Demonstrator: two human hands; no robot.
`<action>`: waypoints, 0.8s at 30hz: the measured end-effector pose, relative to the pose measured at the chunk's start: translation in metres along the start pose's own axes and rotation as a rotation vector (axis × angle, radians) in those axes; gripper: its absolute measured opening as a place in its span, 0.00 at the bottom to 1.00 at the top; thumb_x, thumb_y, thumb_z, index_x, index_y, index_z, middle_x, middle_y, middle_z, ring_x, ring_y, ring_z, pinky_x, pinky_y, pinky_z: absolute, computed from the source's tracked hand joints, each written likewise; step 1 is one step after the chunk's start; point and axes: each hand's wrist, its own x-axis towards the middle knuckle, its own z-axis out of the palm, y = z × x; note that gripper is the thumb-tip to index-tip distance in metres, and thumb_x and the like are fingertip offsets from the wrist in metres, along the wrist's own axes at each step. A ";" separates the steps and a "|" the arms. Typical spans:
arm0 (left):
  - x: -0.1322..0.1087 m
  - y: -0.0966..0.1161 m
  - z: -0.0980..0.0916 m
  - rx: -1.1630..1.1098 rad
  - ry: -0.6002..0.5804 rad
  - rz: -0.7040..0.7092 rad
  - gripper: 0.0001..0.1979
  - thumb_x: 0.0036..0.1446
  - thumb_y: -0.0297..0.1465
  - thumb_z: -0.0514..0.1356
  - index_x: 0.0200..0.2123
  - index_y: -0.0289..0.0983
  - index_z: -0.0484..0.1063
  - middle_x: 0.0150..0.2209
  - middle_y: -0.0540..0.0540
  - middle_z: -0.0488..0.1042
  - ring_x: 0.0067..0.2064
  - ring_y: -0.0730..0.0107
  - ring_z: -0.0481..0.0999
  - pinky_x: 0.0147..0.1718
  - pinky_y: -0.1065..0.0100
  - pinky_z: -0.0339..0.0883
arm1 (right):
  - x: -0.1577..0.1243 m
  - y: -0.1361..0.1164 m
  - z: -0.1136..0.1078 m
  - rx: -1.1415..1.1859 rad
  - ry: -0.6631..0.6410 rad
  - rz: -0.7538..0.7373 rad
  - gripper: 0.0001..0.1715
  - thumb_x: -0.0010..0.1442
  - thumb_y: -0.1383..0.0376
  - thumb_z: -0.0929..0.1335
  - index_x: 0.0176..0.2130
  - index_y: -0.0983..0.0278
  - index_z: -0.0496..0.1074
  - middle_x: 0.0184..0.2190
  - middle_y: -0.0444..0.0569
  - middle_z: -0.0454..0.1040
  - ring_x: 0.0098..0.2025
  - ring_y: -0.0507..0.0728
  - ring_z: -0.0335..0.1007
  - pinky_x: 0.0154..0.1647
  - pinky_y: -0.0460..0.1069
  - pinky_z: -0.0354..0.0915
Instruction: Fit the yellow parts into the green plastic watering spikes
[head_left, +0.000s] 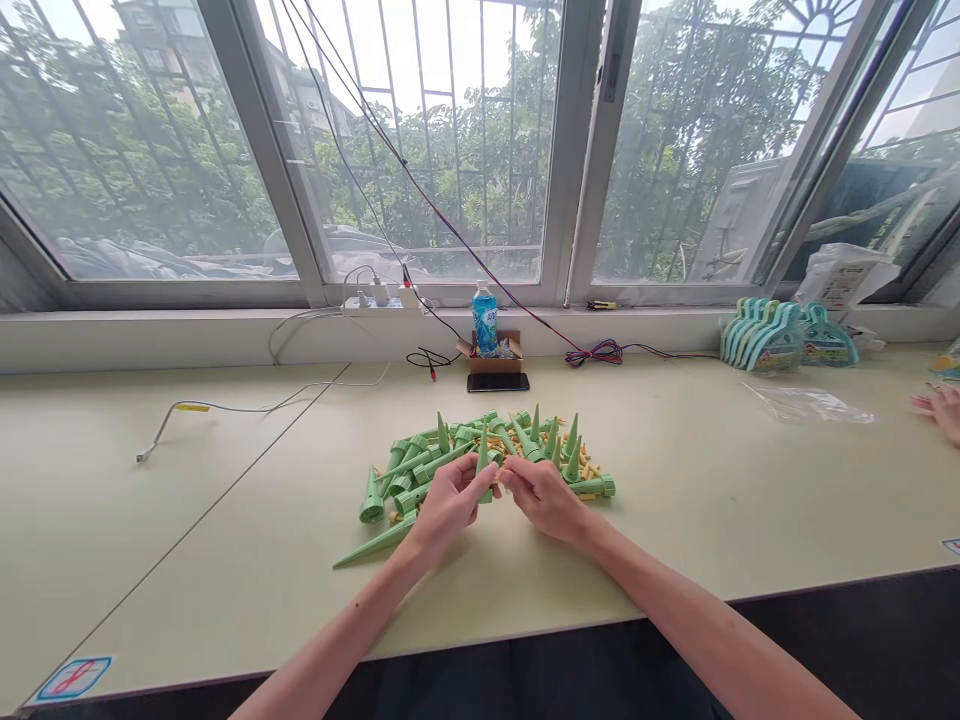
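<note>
My left hand (454, 500) is closed around a green plastic spike (482, 450), held upright with its tip pointing up. My right hand (544, 495) meets it at the spike's side, thumb and finger pinched on what looks like a small yellow plastic part (500, 478), mostly hidden by the fingertips. Just beyond both hands lies a heap of green spikes (420, 465) with ribbed, cap-like ends, some lying flat and some standing. Small yellow parts (592, 470) are scattered among them, mainly on the right. One loose green spike (375, 543) lies beside my left wrist.
Behind the heap are a black phone (498, 382), a small cardboard box (514, 352) and a blue bottle (485, 318). Coiled cable (596, 353) and light-blue hangers (772, 335) lie farther right. A white cable (225, 407) crosses the left table. Another person's hand (943, 410) rests at the right edge.
</note>
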 end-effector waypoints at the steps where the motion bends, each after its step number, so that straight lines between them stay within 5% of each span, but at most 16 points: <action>1: 0.000 0.000 0.000 0.001 0.000 0.002 0.17 0.56 0.43 0.62 0.28 0.37 0.62 0.25 0.51 0.69 0.21 0.81 0.53 0.16 0.78 0.45 | 0.000 0.000 0.000 0.004 -0.002 0.001 0.22 0.72 0.57 0.57 0.28 0.62 0.62 0.18 0.38 0.52 0.20 0.49 0.45 0.23 0.46 0.48; 6: 0.001 -0.002 -0.001 -0.006 0.005 0.015 0.16 0.58 0.42 0.61 0.29 0.36 0.65 0.26 0.51 0.69 0.21 0.82 0.52 0.16 0.78 0.46 | 0.001 -0.003 -0.001 0.029 0.002 0.025 0.19 0.71 0.55 0.58 0.32 0.62 0.64 0.18 0.38 0.55 0.19 0.49 0.45 0.22 0.46 0.47; 12: 0.001 -0.002 -0.001 -0.035 0.027 0.015 0.16 0.57 0.42 0.63 0.29 0.36 0.65 0.25 0.51 0.68 0.22 0.81 0.54 0.16 0.79 0.46 | 0.000 -0.009 -0.001 0.131 -0.032 0.045 0.11 0.69 0.56 0.61 0.41 0.61 0.60 0.26 0.43 0.72 0.18 0.48 0.47 0.20 0.45 0.47; 24: 0.001 -0.001 -0.001 0.033 0.018 0.024 0.16 0.57 0.43 0.62 0.31 0.35 0.68 0.25 0.50 0.69 0.21 0.82 0.53 0.16 0.78 0.47 | 0.000 -0.006 -0.001 0.127 -0.034 0.049 0.14 0.70 0.56 0.59 0.35 0.61 0.61 0.20 0.39 0.60 0.19 0.48 0.43 0.21 0.46 0.45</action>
